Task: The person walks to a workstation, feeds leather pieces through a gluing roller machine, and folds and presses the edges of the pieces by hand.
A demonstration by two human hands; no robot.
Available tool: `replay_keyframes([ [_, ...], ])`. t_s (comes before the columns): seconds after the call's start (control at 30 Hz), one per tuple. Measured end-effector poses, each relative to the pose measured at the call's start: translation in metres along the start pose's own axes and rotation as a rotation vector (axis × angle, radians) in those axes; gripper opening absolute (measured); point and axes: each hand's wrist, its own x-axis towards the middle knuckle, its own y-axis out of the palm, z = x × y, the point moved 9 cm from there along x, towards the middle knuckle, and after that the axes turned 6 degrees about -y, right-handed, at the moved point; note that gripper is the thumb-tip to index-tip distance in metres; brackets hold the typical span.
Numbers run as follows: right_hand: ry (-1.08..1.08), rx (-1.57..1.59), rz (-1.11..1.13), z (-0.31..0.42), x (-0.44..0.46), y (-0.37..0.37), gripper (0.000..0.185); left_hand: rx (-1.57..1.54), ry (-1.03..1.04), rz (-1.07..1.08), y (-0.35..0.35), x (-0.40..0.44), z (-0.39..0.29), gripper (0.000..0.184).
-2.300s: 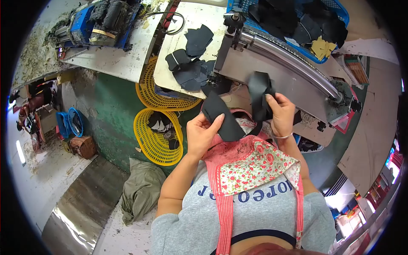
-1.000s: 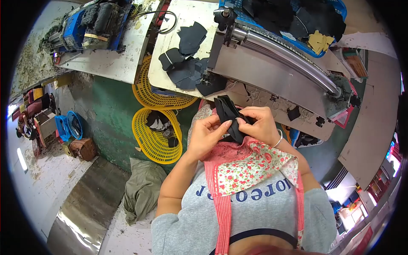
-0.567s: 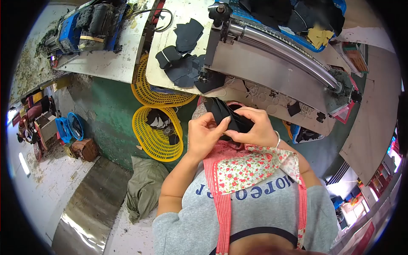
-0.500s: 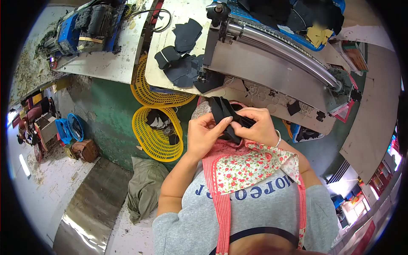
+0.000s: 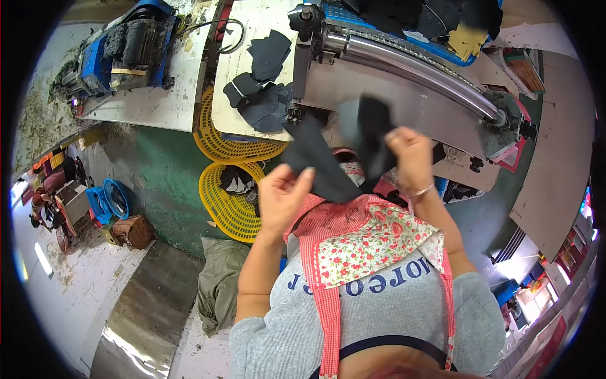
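Observation:
My left hand (image 5: 283, 197) pinches a flat black piece (image 5: 320, 165) between thumb and fingers, above the red checked apron (image 5: 353, 243). To its right, my right hand (image 5: 411, 159) is closed on other black pieces (image 5: 377, 136), which are blurred by motion and fanned out in front of the machine. The hands are apart, with the black pieces between them. More black pieces (image 5: 268, 54) lie on the white table (image 5: 228, 120) beyond my left hand, including a bundle (image 5: 242, 90) with a light band round it.
A machine with a long metal roller (image 5: 413, 72) stands ahead. Behind it is a blue basket (image 5: 466, 60) of black and yellow pieces. Yellow baskets (image 5: 218, 211) and a grey-green sack (image 5: 219, 284) are at the left. A dusty blue machine (image 5: 95, 60) sits at the far left.
My hands have moved apart from their close grip on the black pieces. The pieces are now split between the two hands. The view has shifted slightly to the right.

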Motion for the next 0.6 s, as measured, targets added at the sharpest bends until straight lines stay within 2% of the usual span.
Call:
replay_keyframes([
  [0.07,-0.17,0.053,-0.301,0.018,0.012,-0.045,0.014,-0.061,0.07,-0.166,-0.017,-0.002,-0.019,0.002],
  [0.1,-0.254,-0.166,-0.353,0.033,0.007,-0.048,0.013,-0.021,0.069,-0.215,-0.017,-0.002,-0.021,0.01],
  [0.13,-0.189,-0.327,-0.236,0.035,-0.001,-0.035,0.014,0.157,0.077,-0.189,-0.009,-0.001,-0.022,0.013],
  [0.2,-0.344,-0.394,0.127,0.047,-0.016,0.02,0.016,0.515,0.097,-0.121,0.012,0.001,-0.023,0.019],
  [0.27,-0.37,-0.08,0.309,0.055,-0.033,0.064,0.019,0.57,0.152,0.009,0.044,0.007,-0.023,0.026],
  [0.37,-0.116,0.013,0.353,0.036,-0.027,0.066,0.022,0.408,0.123,0.041,0.047,0.015,-0.018,0.023],
  [0.4,0.08,0.051,0.358,0.013,-0.021,0.059,0.021,0.32,0.082,0.021,0.047,0.014,-0.027,0.022],
  [0.43,0.132,0.254,0.231,-0.003,-0.012,0.05,0.02,0.233,0.044,0.002,0.044,0.014,-0.031,0.021],
  [0.47,0.181,0.456,0.102,-0.012,-0.004,0.043,0.019,0.249,0.128,-0.069,0.032,0.019,-0.035,0.019],
  [0.53,0.016,0.303,-0.131,-0.003,0.008,0.007,0.022,0.222,0.191,-0.207,0.016,0.017,-0.044,0.017],
  [0.6,-0.167,-0.149,0.045,0.025,0.002,0.014,0.021,0.367,0.197,-0.161,0.029,0.025,-0.043,0.021],
])
